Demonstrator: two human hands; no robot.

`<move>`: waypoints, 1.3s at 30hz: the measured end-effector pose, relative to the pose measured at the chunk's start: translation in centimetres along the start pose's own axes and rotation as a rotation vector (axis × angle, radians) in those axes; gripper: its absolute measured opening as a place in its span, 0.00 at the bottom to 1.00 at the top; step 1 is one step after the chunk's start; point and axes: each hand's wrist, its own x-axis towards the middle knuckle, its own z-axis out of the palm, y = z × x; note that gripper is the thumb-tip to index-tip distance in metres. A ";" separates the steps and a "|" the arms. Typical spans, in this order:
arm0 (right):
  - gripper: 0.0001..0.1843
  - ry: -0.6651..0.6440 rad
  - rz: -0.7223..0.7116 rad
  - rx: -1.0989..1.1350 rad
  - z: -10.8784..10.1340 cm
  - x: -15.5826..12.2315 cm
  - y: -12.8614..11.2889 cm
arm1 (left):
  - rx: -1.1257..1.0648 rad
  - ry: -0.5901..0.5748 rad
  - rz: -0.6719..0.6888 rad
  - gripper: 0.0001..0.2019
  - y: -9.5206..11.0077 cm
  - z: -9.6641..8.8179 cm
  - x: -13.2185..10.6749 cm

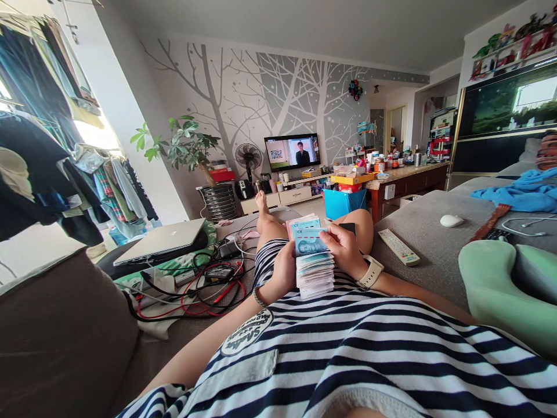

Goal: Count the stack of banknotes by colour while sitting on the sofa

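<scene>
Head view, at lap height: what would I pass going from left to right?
First the laptop, tangle of cables, left hand, stack of banknotes, right hand, remote control, computer mouse, blue cloth.

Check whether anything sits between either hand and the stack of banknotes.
Nothing visible does. The left hand grips the stack of banknotes from its left side. The right hand lies on the top notes with its fingers curled over them. Both hands touch the stack directly.
</scene>
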 end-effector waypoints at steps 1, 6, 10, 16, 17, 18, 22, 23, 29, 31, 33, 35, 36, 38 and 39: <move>0.23 -0.005 -0.005 0.001 0.0 -0.1 -0.2 | 0.044 -0.010 0.020 0.08 -0.1 -0.1 0.0; 0.20 -0.009 -0.025 0.033 -0.1 -0.2 -0.7 | 0.134 -0.026 0.045 0.09 -0.1 -0.2 0.0; 0.19 0.002 -0.032 0.023 -0.2 -0.1 -0.6 | 0.187 -0.020 0.070 0.11 0.4 -0.1 -0.2; 0.21 0.000 -0.041 0.000 -0.2 0.0 -0.3 | 0.189 -0.031 0.101 0.11 0.8 -0.1 -0.5; 0.21 0.000 -0.042 -0.002 -0.2 0.0 -0.3 | 0.175 -0.026 0.099 0.11 0.7 -0.1 -0.4; 0.21 0.000 -0.044 -0.003 -0.2 0.0 -0.3 | 0.157 -0.021 0.096 0.11 0.7 -0.2 -0.4; 0.21 0.005 -0.053 0.004 -0.2 0.0 -0.3 | 0.114 -0.024 0.089 0.11 0.6 -0.2 -0.4; 0.21 0.005 -0.054 0.006 -0.2 0.0 -0.3 | 0.118 -0.026 0.091 0.11 0.6 -0.2 -0.3; 0.22 0.001 -0.037 -0.003 -0.2 0.0 -0.2 | 0.009 -0.048 0.052 0.07 -0.6 -0.2 0.3; 0.22 0.000 -0.036 0.002 -0.2 0.0 -0.2 | -0.014 -0.060 0.037 0.08 -1.0 -0.2 0.6; 0.21 0.002 -0.043 0.006 -0.3 0.0 -0.2 | -0.006 -0.064 0.035 0.09 -0.9 -0.1 0.6; 0.21 0.005 -0.050 0.008 -0.3 0.0 -0.3 | 0.008 -0.058 0.041 0.09 -0.3 0.0 0.3; 0.21 0.004 -0.051 0.007 -0.3 0.0 -0.3 | 0.010 -0.055 0.043 0.09 0.0 0.0 0.1; 0.21 0.002 -0.044 0.005 -0.3 0.0 -0.3 | 0.003 -0.040 0.033 0.09 0.8 0.1 -0.3; 0.21 0.001 -0.040 0.007 -0.3 0.0 -0.3 | -0.001 -0.035 0.026 0.09 1.1 0.1 -0.5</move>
